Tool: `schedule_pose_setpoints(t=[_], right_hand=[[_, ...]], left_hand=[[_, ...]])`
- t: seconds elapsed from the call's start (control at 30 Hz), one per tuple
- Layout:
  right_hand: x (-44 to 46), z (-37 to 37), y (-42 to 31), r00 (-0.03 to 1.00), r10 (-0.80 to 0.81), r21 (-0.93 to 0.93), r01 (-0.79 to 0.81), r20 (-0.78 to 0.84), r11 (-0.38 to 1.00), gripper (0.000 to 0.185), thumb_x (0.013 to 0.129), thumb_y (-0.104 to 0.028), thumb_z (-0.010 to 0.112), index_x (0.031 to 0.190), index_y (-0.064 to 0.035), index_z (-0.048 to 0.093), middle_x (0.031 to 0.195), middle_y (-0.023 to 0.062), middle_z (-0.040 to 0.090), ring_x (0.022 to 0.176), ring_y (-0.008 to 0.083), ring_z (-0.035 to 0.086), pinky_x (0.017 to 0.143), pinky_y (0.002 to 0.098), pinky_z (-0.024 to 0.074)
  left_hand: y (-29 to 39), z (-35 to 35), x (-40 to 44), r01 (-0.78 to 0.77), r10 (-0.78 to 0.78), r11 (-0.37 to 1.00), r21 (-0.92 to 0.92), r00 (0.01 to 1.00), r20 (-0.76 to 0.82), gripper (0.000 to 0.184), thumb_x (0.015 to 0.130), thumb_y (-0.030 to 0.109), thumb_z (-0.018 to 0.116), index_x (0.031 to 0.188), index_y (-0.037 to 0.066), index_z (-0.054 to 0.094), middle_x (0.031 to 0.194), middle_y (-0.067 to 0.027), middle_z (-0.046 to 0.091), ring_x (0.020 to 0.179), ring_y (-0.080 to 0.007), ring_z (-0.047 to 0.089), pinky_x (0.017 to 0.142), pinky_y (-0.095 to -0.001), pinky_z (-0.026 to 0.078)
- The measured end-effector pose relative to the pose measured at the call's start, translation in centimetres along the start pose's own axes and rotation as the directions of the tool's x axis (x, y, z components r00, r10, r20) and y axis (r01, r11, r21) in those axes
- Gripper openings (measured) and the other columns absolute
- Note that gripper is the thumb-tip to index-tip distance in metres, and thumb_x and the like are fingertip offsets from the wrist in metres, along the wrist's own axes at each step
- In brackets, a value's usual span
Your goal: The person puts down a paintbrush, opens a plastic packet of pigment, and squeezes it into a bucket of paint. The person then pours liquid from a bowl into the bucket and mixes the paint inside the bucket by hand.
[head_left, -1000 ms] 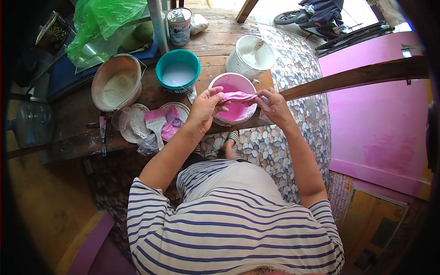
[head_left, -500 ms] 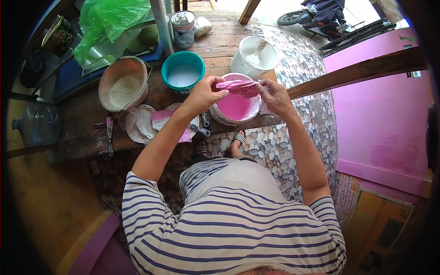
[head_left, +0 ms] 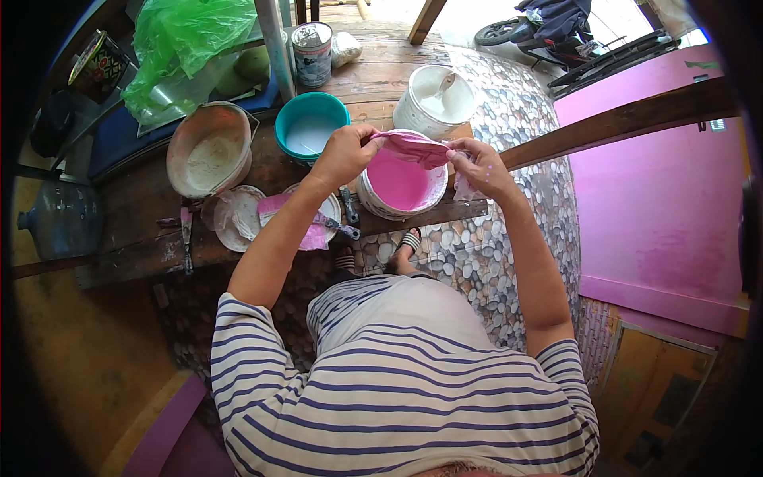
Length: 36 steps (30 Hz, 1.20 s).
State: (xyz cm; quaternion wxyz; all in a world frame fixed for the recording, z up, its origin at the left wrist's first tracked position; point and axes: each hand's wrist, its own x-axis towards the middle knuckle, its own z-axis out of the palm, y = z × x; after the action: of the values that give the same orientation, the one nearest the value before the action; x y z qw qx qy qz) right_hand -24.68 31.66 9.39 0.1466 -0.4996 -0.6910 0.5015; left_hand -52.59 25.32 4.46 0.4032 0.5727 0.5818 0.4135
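At nine o'clock sits one clear, rounded plastic jug (head_left: 60,219). Towards ten o'clock, one reddish plastic bucket (head_left: 208,151) with pale, powdery-looking contents stands on the worn wooden surface (head_left: 135,226). Just above nine o'clock, one slim tool (head_left: 187,238) lies beside two round, paint-smeared white lids (head_left: 234,219); a pink-coated tool with a dark handle (head_left: 338,226) rests over the right one, partly hidden by the left forearm. A second dark handle (head_left: 348,205) lies near it. Between ten and eleven hangs a crinkled, translucent green plastic bag (head_left: 187,40).

At eleven o'clock are one smeared cylindrical can (head_left: 311,54) and one round teal plastic bucket (head_left: 311,127) of whitish liquid. The left hand (head_left: 346,155) pinches one end of a thin, crumpled pink sheet (head_left: 417,149). The sheet spans above the rim of one round white bucket of smooth pink paint (head_left: 401,184), near twelve. The right hand's (head_left: 483,168) fingers grip its other end, with flimsy, pale pink-stained material (head_left: 467,188) hanging below them. Towards one o'clock stands one streaked white plastic bucket (head_left: 435,102).
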Motion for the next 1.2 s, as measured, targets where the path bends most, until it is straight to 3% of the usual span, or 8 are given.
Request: schedule_pose_setpoints(t=[0.1,0.17,0.6,0.7,0.77,1.0,1.1,1.2], right_hand=[[0.0,0.1,0.6,0.984,-0.175,-0.080,0.172,-0.020,0.982,0.023,0.099,-0.022,0.065,0.108,-0.0015,0.067,0.083,-0.0011,0.064,0.069,0.0055,0.056,0.060,0.0229,0.0474],[-0.5,0.2,-0.2,0.983,-0.164,-0.171,0.149,-0.078,0.974,0.026,0.098,-0.020,0.064,0.107,0.0031,0.068,0.088,0.0103,0.071,0.081,0.0164,0.064,0.075,0.0315,0.0507],[-0.6,0.8,-0.5,0.962,-0.269,-0.284,0.245,-0.048,0.927,0.016,0.095,-0.012,0.063,0.100,0.0030,0.065,0.093,0.0148,0.066,0.082,0.0248,0.066,0.076,0.0349,0.0516],[-0.5,1.1,-0.2,0.965,-0.256,-0.229,0.239,-0.048,0.944,0.016,0.096,-0.011,0.060,0.103,0.0019,0.066,0.095,0.0148,0.066,0.088,0.0251,0.066,0.080,0.0348,0.0516],[-0.8,1.4,-1.0,0.979,-0.200,-0.198,0.188,-0.042,0.962,0.017,0.096,-0.008,0.058,0.107,0.0002,0.067,0.099,0.0155,0.067,0.093,0.0256,0.066,0.083,0.0348,0.0516],[-0.4,1.7,-0.5,0.983,-0.177,-0.257,0.160,-0.045,0.953,0.021,0.093,-0.006,0.055,0.109,-0.0011,0.068,0.102,0.0162,0.068,0.097,0.0251,0.066,0.088,0.0353,0.0505],[-0.3,2.0,-0.7,0.989,-0.126,-0.269,0.102,-0.074,0.958,0.020,0.093,-0.008,0.056,0.107,-0.0008,0.068,0.095,0.0143,0.069,0.090,0.0214,0.067,0.077,0.0339,0.0535],[-0.5,2.2,-1.5,0.992,0.118,-0.144,-0.124,-0.051,0.982,0.020,0.094,-0.011,0.057,0.107,-0.0005,0.068,0.090,0.0124,0.069,0.072,0.0172,0.067,0.062,0.0306,0.0539]], left_hand=[[0.3,-0.4,0.2,-0.012,0.012,0.999,0.043,1.000,0.017,0.025,0.093,0.020,0.067,0.103,-0.002,0.072,0.082,-0.0173,0.071,0.071,-0.0234,0.067,0.069,-0.0355,0.052],[0.6,-0.6,0.2,0.007,-0.010,0.997,0.072,0.999,0.045,0.026,0.093,0.022,0.068,0.104,-0.002,0.073,0.083,-0.0176,0.071,0.072,-0.0242,0.068,0.070,-0.0354,0.052],[0.1,-0.7,-1.0,-0.060,0.054,0.995,0.082,0.996,0.070,0.029,0.096,0.026,0.064,0.099,-0.002,0.072,0.085,-0.0159,0.068,0.078,-0.0296,0.064,0.073,-0.0382,0.050],[0.4,-0.6,-0.9,-0.068,0.053,0.984,0.166,0.994,0.096,0.027,0.098,0.023,0.064,0.101,-0.002,0.072,0.091,-0.0110,0.063,0.084,-0.0226,0.061,0.077,-0.0331,0.048],[0.2,0.0,-1.0,-0.302,0.324,0.924,0.237,0.944,-0.060,0.025,0.095,0.024,0.065,0.095,0.001,0.074,0.085,-0.0114,0.065,0.085,-0.0311,0.063,0.077,-0.0397,0.050],[1.7,0.7,-1.1,-0.222,0.234,0.967,0.125,0.968,-0.095,0.020,0.093,0.021,0.068,0.096,0.003,0.075,0.086,-0.0112,0.065,0.084,-0.0296,0.064,0.076,-0.0395,0.050],[2.2,1.3,-1.0,-0.202,0.215,0.968,0.150,0.973,-0.079,0.020,0.092,0.019,0.070,0.100,0.002,0.075,0.085,-0.0107,0.065,0.074,-0.0247,0.063,0.069,-0.0350,0.049],[2.5,2.0,-0.8,-0.208,0.221,0.966,0.156,0.973,-0.073,0.020,0.091,0.023,0.069,0.098,0.006,0.076,0.089,-0.0107,0.067,0.079,-0.0291,0.066,0.072,-0.0405,0.050]])
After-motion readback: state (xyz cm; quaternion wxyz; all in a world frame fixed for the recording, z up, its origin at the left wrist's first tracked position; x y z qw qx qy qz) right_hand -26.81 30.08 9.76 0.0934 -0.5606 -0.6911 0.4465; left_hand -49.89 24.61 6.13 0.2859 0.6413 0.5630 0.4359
